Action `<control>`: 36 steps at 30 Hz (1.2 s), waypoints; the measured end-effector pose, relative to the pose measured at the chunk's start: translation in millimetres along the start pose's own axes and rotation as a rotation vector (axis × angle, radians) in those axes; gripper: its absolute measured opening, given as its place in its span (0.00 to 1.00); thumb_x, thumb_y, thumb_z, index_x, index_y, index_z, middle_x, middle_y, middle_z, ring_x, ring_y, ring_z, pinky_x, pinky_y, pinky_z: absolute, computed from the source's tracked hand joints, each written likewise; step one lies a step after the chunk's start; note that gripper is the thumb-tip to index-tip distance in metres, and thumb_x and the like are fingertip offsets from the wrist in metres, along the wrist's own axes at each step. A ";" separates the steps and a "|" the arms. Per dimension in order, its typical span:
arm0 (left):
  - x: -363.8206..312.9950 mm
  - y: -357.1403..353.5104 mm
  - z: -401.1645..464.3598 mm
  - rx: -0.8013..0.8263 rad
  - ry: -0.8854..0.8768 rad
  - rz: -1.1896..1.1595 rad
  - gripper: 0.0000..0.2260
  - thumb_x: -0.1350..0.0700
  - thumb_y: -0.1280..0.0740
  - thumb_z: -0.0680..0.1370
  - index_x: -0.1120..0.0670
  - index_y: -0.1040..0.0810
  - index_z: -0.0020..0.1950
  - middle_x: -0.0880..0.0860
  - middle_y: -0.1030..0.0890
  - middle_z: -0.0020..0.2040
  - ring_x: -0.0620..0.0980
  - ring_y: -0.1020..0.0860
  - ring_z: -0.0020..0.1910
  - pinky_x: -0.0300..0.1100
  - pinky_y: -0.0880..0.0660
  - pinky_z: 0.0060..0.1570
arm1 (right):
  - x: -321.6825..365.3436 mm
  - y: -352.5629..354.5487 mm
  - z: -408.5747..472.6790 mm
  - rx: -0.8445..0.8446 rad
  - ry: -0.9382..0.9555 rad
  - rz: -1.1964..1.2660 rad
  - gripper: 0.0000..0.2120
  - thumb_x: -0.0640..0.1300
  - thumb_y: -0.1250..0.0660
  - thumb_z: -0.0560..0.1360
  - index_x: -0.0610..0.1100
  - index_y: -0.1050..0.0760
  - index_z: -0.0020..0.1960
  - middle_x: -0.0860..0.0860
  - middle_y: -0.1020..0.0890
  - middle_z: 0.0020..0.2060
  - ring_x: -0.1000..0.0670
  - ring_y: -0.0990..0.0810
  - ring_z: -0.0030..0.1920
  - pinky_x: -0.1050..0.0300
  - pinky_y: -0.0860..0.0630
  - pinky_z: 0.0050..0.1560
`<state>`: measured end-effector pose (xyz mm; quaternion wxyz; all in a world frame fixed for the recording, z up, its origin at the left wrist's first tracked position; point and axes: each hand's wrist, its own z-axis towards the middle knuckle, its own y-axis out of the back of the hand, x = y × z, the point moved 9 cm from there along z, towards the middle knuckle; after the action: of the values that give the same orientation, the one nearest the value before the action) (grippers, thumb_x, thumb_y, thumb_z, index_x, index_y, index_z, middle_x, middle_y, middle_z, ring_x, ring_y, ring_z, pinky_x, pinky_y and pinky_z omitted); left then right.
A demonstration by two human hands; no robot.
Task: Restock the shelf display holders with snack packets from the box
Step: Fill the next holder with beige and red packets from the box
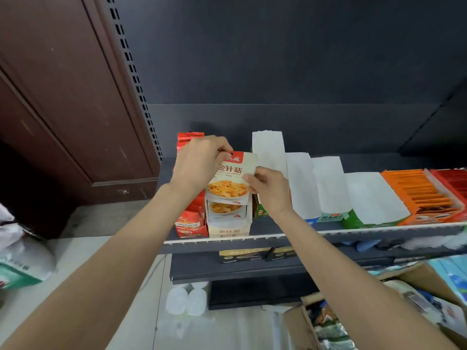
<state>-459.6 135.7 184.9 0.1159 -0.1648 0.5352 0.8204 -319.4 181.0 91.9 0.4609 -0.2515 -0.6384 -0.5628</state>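
Note:
A cream snack packet (231, 179) with a noodle-like food picture and a red label is held upright over a cream display holder (228, 227) at the shelf's left end. My left hand (199, 164) pinches the packet's top left corner. My right hand (269, 186) pinches its right edge. More packets of the same kind (225, 209) stand in the holder below it. The cardboard box (374, 314) with mixed packets sits on the floor at lower right.
A red packet holder (192, 221) stands left of the cream one. White-topped holders (326, 183) and an orange holder (422, 195) line the shelf (328, 234) to the right. Lower shelves, plastic bottles (187, 300) and bags (17, 261) lie below.

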 end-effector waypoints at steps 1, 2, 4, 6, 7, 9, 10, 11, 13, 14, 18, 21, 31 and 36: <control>3.3 -5.2 0.3 0.023 0.006 -0.001 0.06 0.56 0.36 0.78 0.52 0.19 0.51 0.48 0.18 0.49 0.46 0.22 0.48 0.37 0.32 0.41 | -1.5 -2.3 1.7 0.001 0.001 -0.035 0.09 0.45 0.35 0.77 0.41 0.22 0.52 0.51 0.18 0.51 0.53 0.19 0.49 0.72 0.27 0.40; 6.7 -11.6 0.3 0.048 0.012 -0.001 0.07 0.56 0.36 0.79 0.52 0.19 0.51 0.48 0.18 0.49 0.46 0.22 0.48 0.37 0.32 0.40 | -2.3 -4.2 3.2 -0.002 0.003 -0.071 0.09 0.44 0.35 0.77 0.41 0.22 0.54 0.49 0.18 0.53 0.51 0.19 0.51 0.73 0.28 0.41; 13.7 -25.5 1.3 0.088 0.027 0.003 0.07 0.57 0.36 0.79 0.53 0.19 0.52 0.49 0.18 0.49 0.46 0.22 0.48 0.38 0.32 0.40 | 0.4 -2.8 5.4 -0.045 0.022 -0.118 0.10 0.43 0.35 0.77 0.42 0.23 0.57 0.50 0.19 0.53 0.53 0.21 0.50 0.77 0.32 0.39; 20.6 -35.6 3.9 0.099 0.052 0.020 0.07 0.56 0.36 0.79 0.53 0.20 0.53 0.51 0.19 0.49 0.47 0.24 0.49 0.38 0.32 0.41 | 8.5 2.0 8.6 -0.096 0.062 -0.130 0.10 0.43 0.34 0.77 0.44 0.25 0.58 0.55 0.22 0.49 0.58 0.25 0.46 0.80 0.33 0.36; 24.1 -38.9 5.8 0.098 0.069 0.026 0.07 0.56 0.35 0.78 0.53 0.20 0.53 0.52 0.19 0.48 0.47 0.24 0.49 0.38 0.32 0.42 | 13.0 2.7 11.2 -0.104 0.079 -0.147 0.10 0.43 0.35 0.77 0.44 0.25 0.58 0.56 0.23 0.48 0.58 0.26 0.45 0.81 0.34 0.36; 29.4 -45.2 8.4 0.111 0.089 0.041 0.06 0.56 0.35 0.78 0.53 0.20 0.53 0.52 0.19 0.48 0.48 0.24 0.49 0.40 0.29 0.42 | 17.4 0.5 18.7 -0.101 0.092 -0.211 0.08 0.43 0.35 0.77 0.44 0.24 0.55 0.53 0.21 0.50 0.58 0.26 0.45 0.79 0.35 0.38; 30.7 -49.1 8.4 0.131 0.093 0.054 0.06 0.56 0.35 0.78 0.53 0.20 0.52 0.52 0.18 0.48 0.49 0.23 0.49 0.41 0.26 0.43 | 16.9 -1.4 22.7 -0.097 0.088 -0.252 0.07 0.43 0.35 0.77 0.44 0.24 0.54 0.50 0.21 0.52 0.57 0.25 0.46 0.78 0.35 0.39; 31.8 -53.1 7.8 0.155 0.094 0.070 0.06 0.56 0.34 0.78 0.53 0.20 0.52 0.52 0.18 0.48 0.49 0.22 0.48 0.43 0.23 0.44 | 16.5 -3.7 26.1 -0.086 0.083 -0.287 0.07 0.43 0.35 0.77 0.44 0.24 0.54 0.48 0.21 0.53 0.55 0.23 0.47 0.77 0.35 0.39; 33.3 -59.5 6.7 0.196 0.088 0.115 0.06 0.56 0.34 0.78 0.53 0.20 0.53 0.52 0.18 0.50 0.50 0.21 0.47 0.44 0.22 0.45 | 16.1 -9.9 29.3 -0.041 0.082 -0.337 0.08 0.43 0.35 0.77 0.45 0.24 0.55 0.47 0.22 0.54 0.50 0.20 0.51 0.74 0.33 0.41; 33.1 -61.9 6.8 0.213 0.080 0.144 0.07 0.56 0.34 0.78 0.54 0.21 0.53 0.52 0.19 0.51 0.50 0.21 0.48 0.43 0.23 0.44 | 16.9 -12.9 29.3 -0.018 0.091 -0.366 0.08 0.44 0.35 0.77 0.45 0.25 0.56 0.48 0.22 0.54 0.50 0.20 0.52 0.71 0.31 0.42; 27.3 -67.7 8.2 0.235 0.037 0.221 0.08 0.57 0.34 0.77 0.54 0.22 0.56 0.53 0.21 0.52 0.52 0.22 0.50 0.45 0.24 0.47 | 20.7 -18.1 26.8 0.012 0.130 -0.466 0.11 0.45 0.36 0.77 0.46 0.25 0.58 0.48 0.24 0.57 0.49 0.20 0.54 0.63 0.27 0.50; 21.5 -68.8 3.2 0.187 0.026 0.245 0.09 0.58 0.35 0.78 0.54 0.23 0.57 0.53 0.22 0.53 0.52 0.24 0.52 0.45 0.26 0.50 | 21.8 -19.3 24.0 0.039 0.153 -0.467 0.13 0.44 0.36 0.77 0.46 0.26 0.61 0.48 0.25 0.59 0.50 0.22 0.56 0.61 0.26 0.54; -69.1 -92.2 -45.6 0.169 0.000 0.158 0.13 0.56 0.39 0.79 0.51 0.26 0.63 0.51 0.23 0.59 0.51 0.30 0.61 0.44 0.34 0.56 | -24.8 62.0 -41.3 0.124 0.160 -0.396 0.13 0.35 0.39 0.77 0.45 0.25 0.60 0.48 0.22 0.51 0.52 0.24 0.47 0.62 0.27 0.53; -149.4 -146.9 -92.4 0.250 -0.011 0.030 0.12 0.56 0.39 0.78 0.53 0.24 0.60 0.52 0.21 0.55 0.53 0.27 0.57 0.44 0.31 0.52 | -102.7 121.8 -98.4 0.227 0.034 -0.457 0.13 0.38 0.39 0.78 0.45 0.24 0.60 0.47 0.21 0.52 0.50 0.23 0.48 0.57 0.25 0.50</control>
<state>-255.0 107.9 85.9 0.1260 -0.1365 0.6352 0.7497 -140.9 137.0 55.9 0.3576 -0.0380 -0.7299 -0.5813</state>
